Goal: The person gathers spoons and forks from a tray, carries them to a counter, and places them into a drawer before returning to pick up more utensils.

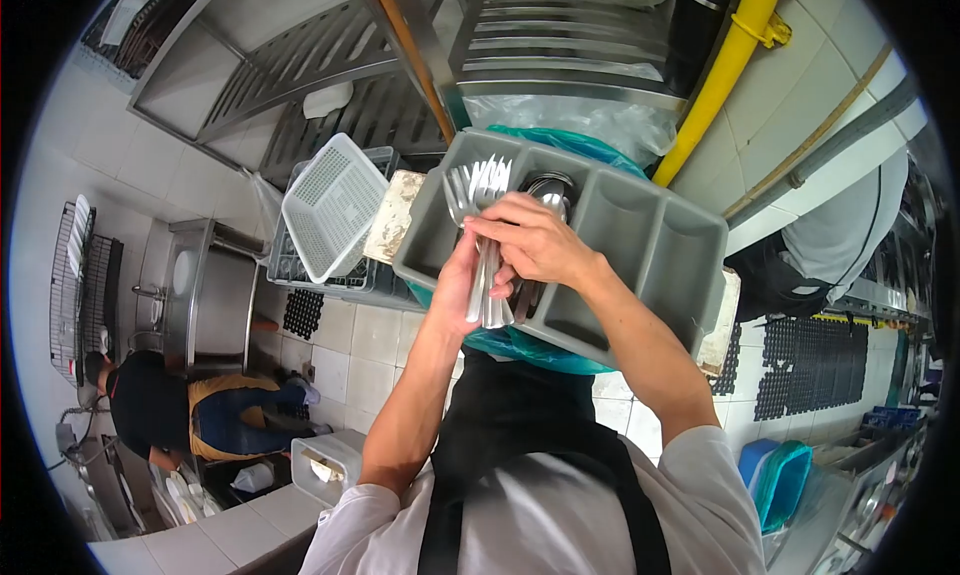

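Note:
A bunch of forks (pixel 486 190) is held between both hands, tines pointing away from me, over the left part of a grey cutlery tray (pixel 622 265). My left hand (pixel 462 285) is wrapped round the handles from the left. From the right, my right hand (pixel 530 237) closes over the forks near their necks. Spoons (pixel 550 188) lie in the tray's second compartment, partly under my right hand. The two compartments on the right hold nothing visible. The tray rests across a worn white support (pixel 395 215) with green plastic below.
A white perforated basket (pixel 332 207) stands left of the tray. Metal shelving (pixel 565 35) rises behind it, beside a yellow pipe (pixel 722 80). One person (pixel 150 405) bends at the far left; another (pixel 845 235) is at the right. A teal-lined bin (pixel 785 485) stands lower right.

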### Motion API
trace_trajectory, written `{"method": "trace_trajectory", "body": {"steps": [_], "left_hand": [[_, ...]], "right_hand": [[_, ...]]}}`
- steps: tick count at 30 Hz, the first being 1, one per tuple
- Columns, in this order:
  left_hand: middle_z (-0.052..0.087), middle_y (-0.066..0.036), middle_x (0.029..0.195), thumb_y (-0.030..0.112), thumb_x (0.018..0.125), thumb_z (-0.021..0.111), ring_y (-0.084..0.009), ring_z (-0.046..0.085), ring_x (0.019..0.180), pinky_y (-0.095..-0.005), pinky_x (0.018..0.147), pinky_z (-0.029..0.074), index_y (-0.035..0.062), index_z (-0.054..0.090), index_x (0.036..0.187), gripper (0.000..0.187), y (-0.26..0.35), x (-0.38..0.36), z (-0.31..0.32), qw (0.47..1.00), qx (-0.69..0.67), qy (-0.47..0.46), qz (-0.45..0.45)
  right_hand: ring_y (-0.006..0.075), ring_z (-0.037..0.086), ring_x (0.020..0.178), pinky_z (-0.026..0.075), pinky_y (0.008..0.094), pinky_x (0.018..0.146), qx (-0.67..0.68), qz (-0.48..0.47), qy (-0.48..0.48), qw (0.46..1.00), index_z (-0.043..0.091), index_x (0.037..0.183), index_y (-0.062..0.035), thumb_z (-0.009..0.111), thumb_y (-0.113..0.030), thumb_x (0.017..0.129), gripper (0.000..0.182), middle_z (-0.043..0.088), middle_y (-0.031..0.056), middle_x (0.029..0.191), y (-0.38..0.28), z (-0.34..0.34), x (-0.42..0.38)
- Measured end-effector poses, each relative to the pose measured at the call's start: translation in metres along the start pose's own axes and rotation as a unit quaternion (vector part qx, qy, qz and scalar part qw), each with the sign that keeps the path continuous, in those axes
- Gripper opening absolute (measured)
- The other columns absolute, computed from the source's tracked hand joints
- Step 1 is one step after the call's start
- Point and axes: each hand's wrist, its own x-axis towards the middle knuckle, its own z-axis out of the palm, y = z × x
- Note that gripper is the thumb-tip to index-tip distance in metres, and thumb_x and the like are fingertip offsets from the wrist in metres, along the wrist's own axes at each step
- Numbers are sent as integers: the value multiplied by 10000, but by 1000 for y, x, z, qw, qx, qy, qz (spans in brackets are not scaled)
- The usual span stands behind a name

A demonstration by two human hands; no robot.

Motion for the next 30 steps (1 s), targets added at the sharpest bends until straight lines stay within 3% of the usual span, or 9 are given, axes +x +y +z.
{"method": "trace_trajectory", "body": {"steps": [3,7,10,12,15,17,20,22,30], "left_hand": [[437,32,739,216,1035,544,-98,441,630,-244,505,354,122,552,1102,116,-5,5,-16,1000,-2,9,23],[405,39,687,191,1045,516,-89,389,581,-244,502,344,106,591,1029,115,-1,0,-18,998,-58,-36,14],[384,42,675,213,1045,521,-88,375,547,-245,487,338,105,588,1017,130,-2,-1,-4,991,-103,-81,-21],[370,34,664,309,1063,494,-75,348,494,-241,443,307,109,559,1026,214,-7,1,8,993,-38,-82,-76],[366,25,659,429,1065,464,-53,304,451,-221,391,245,112,530,1047,323,-16,-1,45,980,71,-71,-173],[463,-8,711,438,1047,500,-96,447,530,-262,485,396,78,556,1090,367,-25,4,55,975,125,-22,-183],[583,-52,801,413,1040,523,-146,562,629,-311,621,497,38,588,1153,397,-25,13,54,951,294,39,-89],[654,-68,918,351,1024,566,-151,615,744,-310,716,530,19,633,1147,361,-18,19,39,909,412,61,13],[698,-219,964,187,831,749,-431,672,880,-472,801,551,-12,656,1021,290,-30,40,9,450,860,80,227]], "right_hand": [[346,609,1011,523,414,847,109,46,-5,993,668,1223,-26,554,86,778,473,619,141,1174,5,-2,-7],[264,608,1088,509,388,931,56,172,208,961,517,1398,-17,658,-43,870,546,578,182,1295,7,-5,1],[278,602,1134,516,426,945,502,372,223,748,373,1499,-54,691,-170,922,669,543,175,1355,21,8,-3],[346,598,1164,526,484,934,693,326,114,633,333,1518,-78,607,-340,986,653,536,215,1362,21,-3,-2],[255,605,825,524,378,650,723,360,72,586,473,1382,-74,586,-348,1001,483,609,136,1067,17,-23,-6],[126,419,572,366,261,423,727,361,116,573,589,1129,-64,562,-345,1020,302,494,29,755,30,-22,-15],[104,392,568,345,249,436,778,312,181,515,590,1032,-64,597,-334,1003,273,458,-2,702,59,-43,-25],[83,365,565,325,208,425,794,281,242,482,583,991,-62,591,-320,1010,259,419,-20,688,77,-64,-33],[112,377,559,332,216,429,817,252,285,433,592,989,-11,567,-330,1020,322,439,30,683,91,-85,-45]]}}
